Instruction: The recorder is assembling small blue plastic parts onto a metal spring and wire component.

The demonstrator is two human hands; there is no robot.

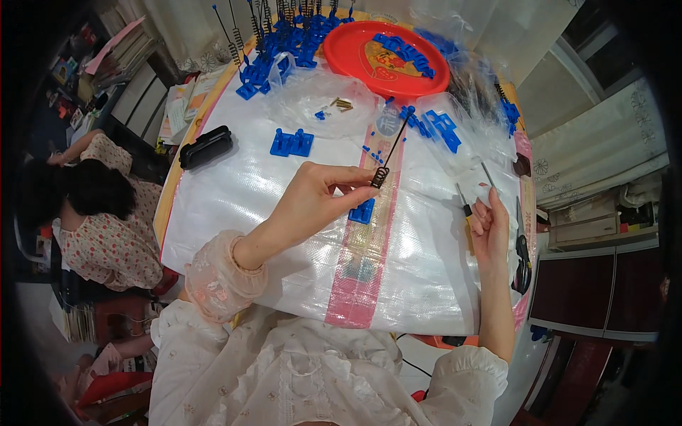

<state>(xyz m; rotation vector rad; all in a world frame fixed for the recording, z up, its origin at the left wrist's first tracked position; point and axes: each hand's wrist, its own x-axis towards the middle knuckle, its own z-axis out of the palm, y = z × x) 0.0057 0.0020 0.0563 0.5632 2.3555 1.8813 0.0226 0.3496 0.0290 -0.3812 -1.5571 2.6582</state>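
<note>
My left hand (316,197) pinches a black coil spring (380,177) between thumb and fingers. From the coil a thin black rod rises, tilted right, to a blue tip. A small blue plastic base (362,211) shows just below the fingertips; whether it is joined to the spring is hard to tell. At the right, my right hand (490,228) is raised with fingers curled against a screwdriver (467,211) that has a black and yellow handle. A second thin metal shaft (486,172) shows by its fingertips, its other end hidden.
Blue bases with springs (295,42) crowd the back left. Beside them stands a red tray (341,60) holding blue parts. Clear bags (284,106), a blue pair of bases (291,142), a black case (206,147) and scissors (523,264) lie around. Another person (106,213) is at the left.
</note>
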